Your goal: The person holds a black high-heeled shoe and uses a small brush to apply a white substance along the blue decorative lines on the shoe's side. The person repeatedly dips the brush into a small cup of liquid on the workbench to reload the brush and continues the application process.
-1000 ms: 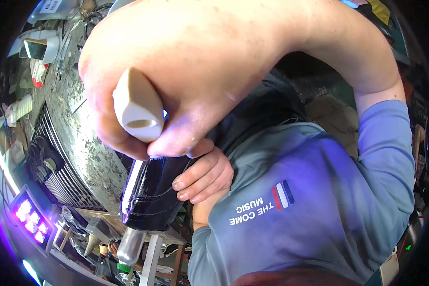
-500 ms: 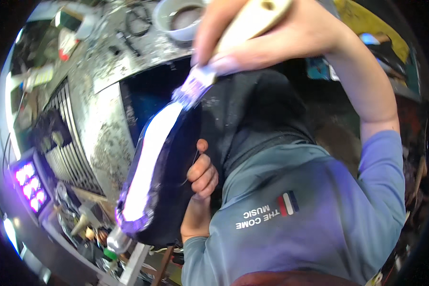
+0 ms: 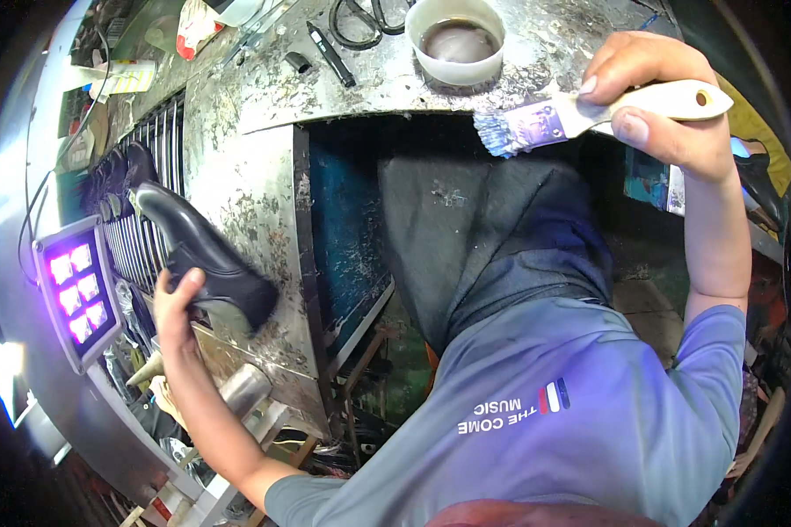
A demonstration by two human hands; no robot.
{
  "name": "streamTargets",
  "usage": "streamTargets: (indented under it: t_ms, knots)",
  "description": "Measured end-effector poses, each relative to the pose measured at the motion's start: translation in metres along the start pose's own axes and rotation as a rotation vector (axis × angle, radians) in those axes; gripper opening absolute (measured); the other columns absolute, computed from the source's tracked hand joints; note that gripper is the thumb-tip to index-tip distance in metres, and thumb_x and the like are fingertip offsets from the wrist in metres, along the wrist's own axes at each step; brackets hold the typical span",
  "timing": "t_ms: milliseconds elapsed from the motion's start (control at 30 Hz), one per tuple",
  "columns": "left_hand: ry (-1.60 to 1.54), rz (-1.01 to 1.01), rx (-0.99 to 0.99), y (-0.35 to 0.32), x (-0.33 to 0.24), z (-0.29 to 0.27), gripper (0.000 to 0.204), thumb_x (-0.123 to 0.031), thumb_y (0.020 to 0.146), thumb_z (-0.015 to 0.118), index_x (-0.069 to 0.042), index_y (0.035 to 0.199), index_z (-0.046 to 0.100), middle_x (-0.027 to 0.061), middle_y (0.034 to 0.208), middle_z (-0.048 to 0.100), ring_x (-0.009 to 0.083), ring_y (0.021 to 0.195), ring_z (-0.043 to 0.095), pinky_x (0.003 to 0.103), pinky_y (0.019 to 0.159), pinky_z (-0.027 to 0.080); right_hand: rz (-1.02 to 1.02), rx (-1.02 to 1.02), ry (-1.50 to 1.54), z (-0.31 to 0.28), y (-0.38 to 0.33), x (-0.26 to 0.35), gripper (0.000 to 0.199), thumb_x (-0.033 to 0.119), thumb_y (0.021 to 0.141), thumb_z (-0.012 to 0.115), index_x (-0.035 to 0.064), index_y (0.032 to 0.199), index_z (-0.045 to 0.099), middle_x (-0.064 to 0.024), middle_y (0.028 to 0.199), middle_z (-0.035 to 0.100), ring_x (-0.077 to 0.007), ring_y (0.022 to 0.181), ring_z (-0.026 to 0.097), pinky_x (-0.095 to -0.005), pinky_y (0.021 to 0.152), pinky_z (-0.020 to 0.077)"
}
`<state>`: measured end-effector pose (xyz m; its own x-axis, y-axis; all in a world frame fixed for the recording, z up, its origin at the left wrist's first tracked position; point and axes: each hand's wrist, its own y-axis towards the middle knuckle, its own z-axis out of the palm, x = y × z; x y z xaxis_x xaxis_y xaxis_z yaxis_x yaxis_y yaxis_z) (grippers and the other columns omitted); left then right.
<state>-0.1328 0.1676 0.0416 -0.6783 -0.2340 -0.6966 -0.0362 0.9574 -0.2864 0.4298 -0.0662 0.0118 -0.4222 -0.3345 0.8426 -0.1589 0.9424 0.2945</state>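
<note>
In my left hand (image 3: 180,299) is a black shoe (image 3: 209,250), gripped from its side with the thumb up. It is held at the left, by the slatted metal rack (image 3: 171,132), toe end pointing up and left; its sole is largely turned from view. My right hand (image 3: 664,101) pinches the pale handle of a flat paintbrush (image 3: 545,125). The brush points left, and its bristles (image 3: 494,136) are coated with whitish-purple stuff. Just left of and beyond the brush, a white plastic tub (image 3: 455,66) stands on the worn bench with dark liquid in it.
Several dark shoes (image 3: 119,184) sit by the rack. A lamp panel (image 3: 79,290) glows purple at the left. On the stained bench (image 3: 237,184) lie a black marker (image 3: 330,54), its cap (image 3: 297,62) and black-handled scissors (image 3: 360,25). A metal cylinder (image 3: 246,391) juts out below.
The shoe, earlier sole-up over my lap under the brush, has gone left to the rack in my left hand. My right hand has carried the brush right, off the white-coated sole.
</note>
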Motion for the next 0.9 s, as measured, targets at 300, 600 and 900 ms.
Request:
streamTargets:
  t_ms: [300, 600, 900]
  knots:
    - [0.367, 0.137, -0.308, 0.205, 0.014, -0.072, 0.084, -0.036, 0.072, 0.092, 0.008, 0.135, 0.058, 0.0186, 0.122, 0.068, 0.027, 0.109, 0.067, 0.036, 0.101, 0.05, 0.062, -0.117, 0.035, 0.015, 0.009, 0.001, 0.027, 0.015, 0.082, 0.076, -0.0044, 0.101, 0.074, -0.0156, 0.095, 0.074, -0.0255, 0.088, 0.07, -0.0357, 0.079, 0.0541]
    - [0.823, 0.29, -0.556, 0.399, 0.109, -0.04, 0.102, -0.054, 0.082, 0.08, 0.01, 0.15, 0.04, 0.0293, 0.157, 0.042, 0.039, 0.144, 0.043, 0.044, 0.118, 0.036, 0.131, -0.151, -0.061, 0.02, 0.026, 0.004, 0.025, 0.015, 0.081, 0.078, -0.0013, 0.1, 0.077, -0.0136, 0.092, 0.075, -0.024, 0.085, 0.071, -0.0351, 0.078, 0.0538]
    - [0.494, 0.675, -0.524, 0.246, 0.038, 0.025, 0.079, -0.054, 0.094, 0.07, 0.003, 0.146, 0.053, 0.0249, 0.148, 0.054, 0.0377, 0.137, 0.051, 0.044, 0.114, 0.04, 0.064, -0.269, 0.034, 0.025, -0.024, 0.003, 0.025, 0.017, 0.092, 0.077, 0.004, 0.113, 0.076, -0.0091, 0.106, 0.077, -0.0174, 0.096, 0.072, -0.0319, 0.087, 0.0553]
